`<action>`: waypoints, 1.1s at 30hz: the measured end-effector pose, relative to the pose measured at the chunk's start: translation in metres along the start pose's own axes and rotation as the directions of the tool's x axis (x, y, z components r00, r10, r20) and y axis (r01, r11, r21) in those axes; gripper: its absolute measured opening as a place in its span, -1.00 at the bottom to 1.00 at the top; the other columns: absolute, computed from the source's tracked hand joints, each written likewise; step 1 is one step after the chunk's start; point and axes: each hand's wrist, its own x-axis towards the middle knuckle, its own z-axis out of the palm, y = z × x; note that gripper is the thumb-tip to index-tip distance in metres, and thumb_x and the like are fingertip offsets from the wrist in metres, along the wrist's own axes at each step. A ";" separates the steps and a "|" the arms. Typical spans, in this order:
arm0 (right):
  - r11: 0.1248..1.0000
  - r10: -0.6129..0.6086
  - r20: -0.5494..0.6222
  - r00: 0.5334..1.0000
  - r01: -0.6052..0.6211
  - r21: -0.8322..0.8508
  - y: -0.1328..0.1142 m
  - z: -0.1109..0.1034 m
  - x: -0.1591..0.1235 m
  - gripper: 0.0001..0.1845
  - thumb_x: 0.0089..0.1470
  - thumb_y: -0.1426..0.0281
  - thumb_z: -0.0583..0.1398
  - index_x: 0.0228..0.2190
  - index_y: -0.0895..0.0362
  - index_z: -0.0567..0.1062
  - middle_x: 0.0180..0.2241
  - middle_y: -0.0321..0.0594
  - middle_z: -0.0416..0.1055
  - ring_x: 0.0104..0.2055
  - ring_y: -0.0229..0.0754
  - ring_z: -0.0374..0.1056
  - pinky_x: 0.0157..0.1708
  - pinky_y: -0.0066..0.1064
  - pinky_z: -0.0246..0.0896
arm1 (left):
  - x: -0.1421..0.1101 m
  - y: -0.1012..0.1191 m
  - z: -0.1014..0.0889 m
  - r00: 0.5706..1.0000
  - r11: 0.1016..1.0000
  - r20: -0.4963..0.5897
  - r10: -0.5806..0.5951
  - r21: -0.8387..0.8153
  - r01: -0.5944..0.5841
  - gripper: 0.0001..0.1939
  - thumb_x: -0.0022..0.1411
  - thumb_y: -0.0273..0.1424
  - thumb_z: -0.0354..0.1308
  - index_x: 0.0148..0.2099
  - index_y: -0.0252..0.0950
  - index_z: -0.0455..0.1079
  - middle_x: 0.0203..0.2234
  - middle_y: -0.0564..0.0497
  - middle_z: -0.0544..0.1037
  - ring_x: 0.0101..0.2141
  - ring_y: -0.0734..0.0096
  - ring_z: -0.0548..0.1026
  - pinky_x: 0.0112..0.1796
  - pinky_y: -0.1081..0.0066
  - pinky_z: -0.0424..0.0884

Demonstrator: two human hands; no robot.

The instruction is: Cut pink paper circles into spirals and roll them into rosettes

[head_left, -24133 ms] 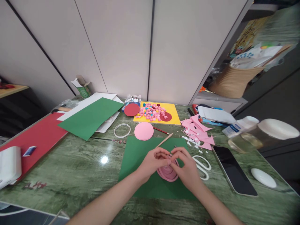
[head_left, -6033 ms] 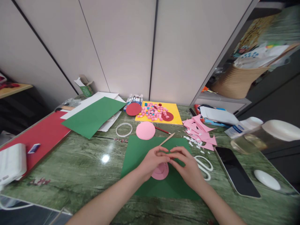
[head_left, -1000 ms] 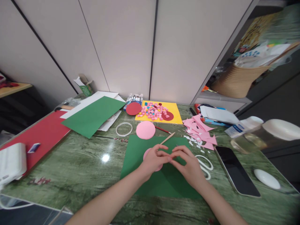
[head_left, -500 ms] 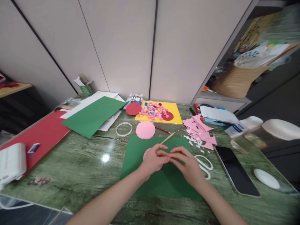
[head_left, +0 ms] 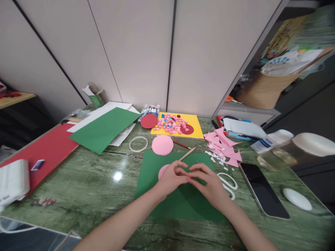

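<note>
My left hand (head_left: 172, 177) and my right hand (head_left: 208, 183) meet above a green sheet (head_left: 162, 209), thumbs and fingers pinched together. A trace of pink shows between the fingertips, too small and too covered to name. A pink paper circle (head_left: 162, 170) peeks out beside my left hand, which hides most of it. Just beyond that hand, a pointed wooden stick (head_left: 188, 152) slants across the sheet's far edge. Another pink paper circle (head_left: 162, 145) lies behind the sheet. White-handled scissors (head_left: 230, 183) rest to the right of my right hand, their blades hidden.
Several small pink balls (head_left: 171, 124) cover a yellow sheet (head_left: 197, 122) at the back. Pink paper scraps (head_left: 222, 146), a phone (head_left: 264, 190) and a bottle (head_left: 285, 155) are on the right. A tape roll (head_left: 138, 144), green card (head_left: 104, 129) and red card (head_left: 47, 153) lie left.
The pink circle by my left hand shows slightly farther left, and its lower edge no longer shows below the hand. Both hands stay nearly in place, fingers shifting slightly.
</note>
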 end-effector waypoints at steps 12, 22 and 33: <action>1.000 -0.002 -0.044 0.999 0.002 -0.004 0.003 0.002 -0.001 -0.84 0.13 0.42 0.14 -0.29 0.02 0.53 -0.25 -0.14 0.40 -0.18 -0.12 0.39 -0.24 -0.28 0.39 | 0.000 0.002 -0.002 0.999 0.998 0.008 0.052 0.024 -0.052 -0.65 -0.09 -0.37 0.29 -0.21 -0.28 0.33 -0.52 0.08 0.51 -0.63 0.64 0.28 -0.54 0.55 0.14; 0.998 -0.007 -0.063 0.998 0.003 -0.062 0.007 0.003 -0.004 -0.93 0.12 0.39 0.15 -0.39 0.06 0.45 -0.27 -0.16 0.36 -0.17 -0.11 0.37 -0.23 -0.29 0.35 | 0.001 -0.001 -0.001 0.999 0.999 0.009 0.053 0.009 -0.053 -0.66 -0.08 -0.36 0.30 -0.22 -0.29 0.33 -0.48 0.03 0.54 -0.60 0.61 0.31 -0.50 0.53 0.18; 0.997 -0.035 -0.049 0.998 0.032 -0.068 0.004 0.002 -0.003 -0.96 0.11 0.40 0.18 -0.39 0.08 0.43 -0.27 -0.16 0.36 -0.17 -0.11 0.36 -0.22 -0.29 0.34 | 0.000 -0.002 0.002 0.999 0.999 -0.006 0.033 -0.028 -0.033 -0.60 -0.11 -0.33 0.33 -0.21 -0.31 0.31 -0.52 0.06 0.52 -0.61 0.62 0.31 -0.56 0.56 0.12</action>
